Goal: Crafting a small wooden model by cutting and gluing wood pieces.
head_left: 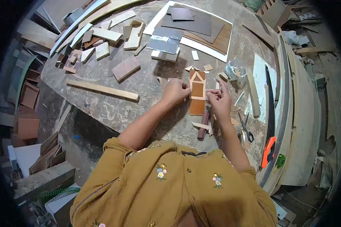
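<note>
Board (197,92), mid-frame, long axis up the frame; left hand (175,92) nearer, narrow at its edge; right hand (220,101) half-curled beside; either's hold unclear.

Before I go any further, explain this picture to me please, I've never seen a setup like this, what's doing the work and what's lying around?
There's no machine here: a person is working with two bare hands. The single picture comes from a wide fisheye camera on their head, looking down, so straight edges bend.

The left hand touches the left edge of a narrow brown rectangular panel with a pale wooden frame on it. The right hand is just right of the panel; whether it holds anything is unclear.

On the worn, stained table lie a long, pale wooden bar, a pinkish rectangular block, flat dark grey sheets and dark-handled metal scissors.
</note>
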Demonstrator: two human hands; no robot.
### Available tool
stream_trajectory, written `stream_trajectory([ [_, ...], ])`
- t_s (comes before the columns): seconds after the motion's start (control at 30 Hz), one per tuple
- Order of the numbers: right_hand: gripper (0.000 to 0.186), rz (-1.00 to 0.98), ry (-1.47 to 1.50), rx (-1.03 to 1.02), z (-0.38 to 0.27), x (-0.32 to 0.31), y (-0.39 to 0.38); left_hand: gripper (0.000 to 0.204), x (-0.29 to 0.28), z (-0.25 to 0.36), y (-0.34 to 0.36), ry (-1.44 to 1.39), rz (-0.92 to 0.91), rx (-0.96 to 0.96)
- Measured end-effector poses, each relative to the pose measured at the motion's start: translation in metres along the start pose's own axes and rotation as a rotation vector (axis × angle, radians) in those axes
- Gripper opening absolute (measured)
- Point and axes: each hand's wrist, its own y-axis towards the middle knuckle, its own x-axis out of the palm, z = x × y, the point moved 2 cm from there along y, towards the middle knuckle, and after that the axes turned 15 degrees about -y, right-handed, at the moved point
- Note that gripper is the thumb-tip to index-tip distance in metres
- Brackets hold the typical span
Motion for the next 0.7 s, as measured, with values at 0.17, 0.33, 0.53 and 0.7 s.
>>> stream_trajectory([
  [0.17, 0.058, 0.043, -0.128, -0.073, 0.006, -0.001, 0.012, 0.023, 0.004, 0.0, 0.005, 0.115, 0.035, 0.009],
  [0.33, 0.058, 0.038, -0.28, -0.167, -0.002, 0.008, 0.029, 0.025, 0.003, 0.001, 0.005, 0.189, 0.04, -0.003],
  [0.53, 0.069, 0.029, -0.678, -0.324, -0.015, 0.024, 0.05, 0.023, 0.004, -0.005, 0.007, 0.097, 0.034, -0.01],
  [0.7, 0.073, 0.049, -0.747, -0.386, -0.012, 0.033, 0.056, 0.025, 0.005, -0.001, 0.003, 0.143, 0.08, 0.008],
])
